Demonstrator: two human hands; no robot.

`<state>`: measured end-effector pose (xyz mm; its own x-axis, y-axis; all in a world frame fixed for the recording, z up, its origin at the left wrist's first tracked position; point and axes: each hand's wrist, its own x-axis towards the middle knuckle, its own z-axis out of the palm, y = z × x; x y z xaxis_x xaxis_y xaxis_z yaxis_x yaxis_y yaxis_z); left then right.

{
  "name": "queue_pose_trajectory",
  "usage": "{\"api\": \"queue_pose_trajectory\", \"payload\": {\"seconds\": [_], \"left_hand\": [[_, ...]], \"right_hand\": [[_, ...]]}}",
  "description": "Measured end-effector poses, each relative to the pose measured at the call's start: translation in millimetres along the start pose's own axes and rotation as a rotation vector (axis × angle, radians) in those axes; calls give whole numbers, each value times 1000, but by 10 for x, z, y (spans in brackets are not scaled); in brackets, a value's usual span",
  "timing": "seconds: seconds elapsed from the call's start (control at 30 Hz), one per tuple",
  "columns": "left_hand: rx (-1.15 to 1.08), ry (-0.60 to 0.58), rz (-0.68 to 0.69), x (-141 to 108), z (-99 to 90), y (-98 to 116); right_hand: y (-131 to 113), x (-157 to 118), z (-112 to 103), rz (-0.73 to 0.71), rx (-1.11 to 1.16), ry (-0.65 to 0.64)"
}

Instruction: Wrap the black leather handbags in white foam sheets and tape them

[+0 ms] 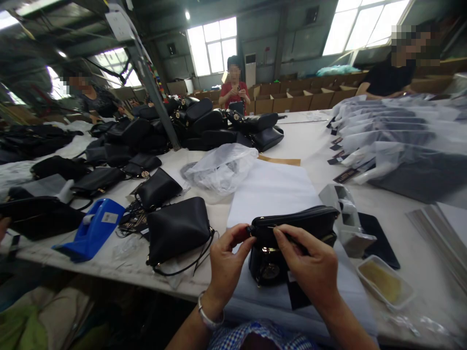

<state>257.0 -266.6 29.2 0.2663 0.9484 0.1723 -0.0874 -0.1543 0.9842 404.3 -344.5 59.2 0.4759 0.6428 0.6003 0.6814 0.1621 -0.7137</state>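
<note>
A black handbag (295, 221) with gold zips and a round gold emblem lies on a stack of white paper (272, 187) in front of me. My left hand (229, 257) is closed at the bag's left top corner, thumb and forefinger pinching the strap end by its metal fitting. Over the bag's front, my right hand (310, 262) is closed too. Its fingertips meet at the top zip around a thin, light piece too small to name. Below that hand hangs a dark tag (298, 294), and the right hand hides part of the bag's front.
Black bags (178, 226) lie to the left, with a blue tape dispenser (97, 228) and a heap of bags (204, 121) behind. At right are a grey tape dispenser (346, 218), a plastic tub (386, 282) and wrapped bags (408, 160). Several people stand around the table.
</note>
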Motion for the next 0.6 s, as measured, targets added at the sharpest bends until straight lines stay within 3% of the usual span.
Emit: {"api": "queue_pose_trajectory", "payload": {"seconds": [0.13, 0.33, 0.6], "left_hand": [[-101, -6, -63, -63, 21, -34], [-536, -76, -299, -47, 7, -172], [-413, -47, -194, -116, 7, -163]], "right_hand": [[97, 47, -27, -21, 43, -29], [142, 49, 31, -33, 93, -91], [-21, -82, -42, -140, 47, -178]]}}
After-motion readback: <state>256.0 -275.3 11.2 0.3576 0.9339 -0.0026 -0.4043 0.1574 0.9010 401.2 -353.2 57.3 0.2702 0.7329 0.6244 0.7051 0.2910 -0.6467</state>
